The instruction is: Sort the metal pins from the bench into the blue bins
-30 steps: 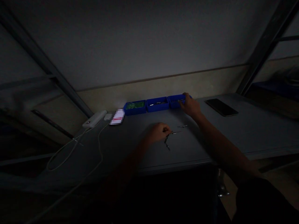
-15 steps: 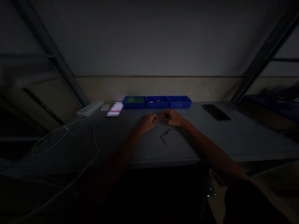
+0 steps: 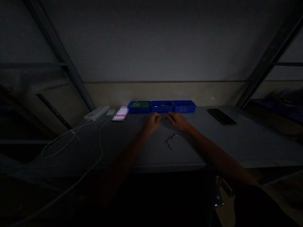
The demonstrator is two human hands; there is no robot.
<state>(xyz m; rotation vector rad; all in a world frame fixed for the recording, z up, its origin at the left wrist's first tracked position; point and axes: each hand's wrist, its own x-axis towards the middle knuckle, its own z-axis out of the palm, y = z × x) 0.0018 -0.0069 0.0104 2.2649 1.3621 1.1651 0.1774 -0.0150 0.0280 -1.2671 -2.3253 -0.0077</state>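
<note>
My left hand (image 3: 152,122) hovers over the grey table, its fingers closed in a pinch. Facing it a small gap away, my right hand (image 3: 178,120) also has thumb and fingertips pressed together. A tiny glint shows between the two sets of fingertips, too small and dark to name. Closer to me on the tabletop lie several thin metal pin-like pieces (image 3: 169,146), loosely grouped. Just beyond my hands stand three blue bins: the left bin (image 3: 139,110) has green bagged stuff, the middle bin (image 3: 162,110) small metal parts, the right bin (image 3: 184,110) dim contents.
A dark phone (image 3: 222,117) rests at the right of the table (image 3: 248,142). On the left are a white power bank (image 3: 97,113) and a lit, blurred-out screen (image 3: 121,113). A white cable (image 3: 100,145) runs over the table's front edge. Metal posts rise on both sides.
My right hand's fingers have come together more tightly, from a rounder curl to a pinch. The whole view has shifted slightly; the metal pieces lie as before.
</note>
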